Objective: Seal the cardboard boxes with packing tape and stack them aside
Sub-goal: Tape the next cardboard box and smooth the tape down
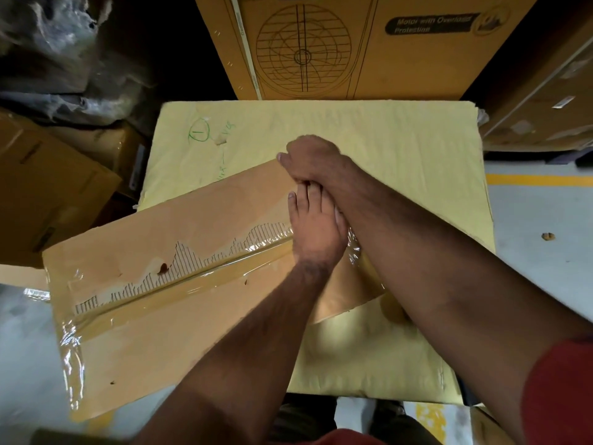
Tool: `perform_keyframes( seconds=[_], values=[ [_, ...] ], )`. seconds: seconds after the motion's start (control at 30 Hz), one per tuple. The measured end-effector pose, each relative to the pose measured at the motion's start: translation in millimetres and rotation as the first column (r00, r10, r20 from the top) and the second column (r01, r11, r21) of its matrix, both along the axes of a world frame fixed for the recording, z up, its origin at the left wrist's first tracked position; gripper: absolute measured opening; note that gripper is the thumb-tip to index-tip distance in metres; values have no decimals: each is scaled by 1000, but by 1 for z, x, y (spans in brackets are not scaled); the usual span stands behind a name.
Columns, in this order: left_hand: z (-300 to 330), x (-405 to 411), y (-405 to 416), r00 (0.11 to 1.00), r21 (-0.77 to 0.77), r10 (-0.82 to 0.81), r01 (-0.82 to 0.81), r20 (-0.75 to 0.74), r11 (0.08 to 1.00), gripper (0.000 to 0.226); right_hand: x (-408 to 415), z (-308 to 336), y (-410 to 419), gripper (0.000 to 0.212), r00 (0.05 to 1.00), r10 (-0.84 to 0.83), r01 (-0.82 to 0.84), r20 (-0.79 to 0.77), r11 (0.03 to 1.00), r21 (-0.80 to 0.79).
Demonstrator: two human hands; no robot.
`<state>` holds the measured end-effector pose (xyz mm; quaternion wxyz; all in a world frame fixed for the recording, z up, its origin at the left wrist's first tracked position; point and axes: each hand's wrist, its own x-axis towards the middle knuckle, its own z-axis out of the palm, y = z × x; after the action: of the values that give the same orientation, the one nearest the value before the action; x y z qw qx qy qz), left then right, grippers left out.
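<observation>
From the head view, a flat brown cardboard box (179, 303) with clear packing tape (192, 281) along its seam lies askew on a yellow-wrapped package (369, 130). The left hand (316, 232) presses flat on the box, grip released. The right hand (313, 159) curls over the box's far edge, grasping it.

Taped box (179, 303) lies on padded sheet (369, 130).

This is looking like a warehouse or packing area. Printed fan cartons (353, 43) are standing on a grey concrete floor (539, 226) with a yellow line (539, 178) running across it, while flattened cardboard (48, 194) and crumpled plastic wrap (64, 59) are piling up alongside.
</observation>
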<state>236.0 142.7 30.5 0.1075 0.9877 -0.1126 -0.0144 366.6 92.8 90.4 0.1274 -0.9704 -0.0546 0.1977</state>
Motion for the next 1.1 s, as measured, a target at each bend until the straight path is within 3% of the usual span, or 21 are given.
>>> perform_keyframes(
  seconds=[0.13, 0.2, 0.3, 0.43, 0.6, 0.67, 0.77, 0.87, 0.97, 1.1],
  values=[
    [-2, -2, -1, 1000, 24, -7, 7, -12, 1000, 63, 0, 3, -4, 53, 990, -139, 139, 26, 990, -3],
    [0, -1, -1, 1000, 8, -1, 1, -16, 1000, 60, -6, -3, -14, 51, 975, -220, 218, 29, 973, 73],
    [4, -3, -1, 999, -4, 9, -9, -47, 1000, 60, -13, -13, -32, 38, 970, -236, 223, 54, 958, 179],
    [6, -4, -1, 998, -36, 10, -13, -63, 999, 56, -26, -13, -32, 24, 968, -227, 212, 107, 967, 138],
    [1, 0, 0, 996, -34, 1, -4, -85, 999, 60, -54, -7, -36, 53, 976, -190, 193, 110, 981, -23],
    [3, 1, 0, 992, -41, -21, 16, -124, 999, 68, -75, -12, -38, 54, 977, -180, 173, 114, 982, 72],
    [3, 0, 2, 996, -96, -2, -7, -87, 995, 75, -90, -30, -41, 52, 981, -93, 28, 172, 937, 348],
    [1, -1, 2, 997, -250, 71, -76, -31, 965, 64, -63, -40, -43, 59, 993, -34, -5, 111, 942, 334],
    [0, 0, 4, 998, -227, 63, -64, -11, 972, 61, -32, -42, -39, 62, 995, -64, 41, 78, 961, 274],
    [0, -4, 9, 978, -127, 209, -206, 12, 970, 65, -32, -48, -34, 61, 975, -217, 169, 51, 866, 470]
  ],
)
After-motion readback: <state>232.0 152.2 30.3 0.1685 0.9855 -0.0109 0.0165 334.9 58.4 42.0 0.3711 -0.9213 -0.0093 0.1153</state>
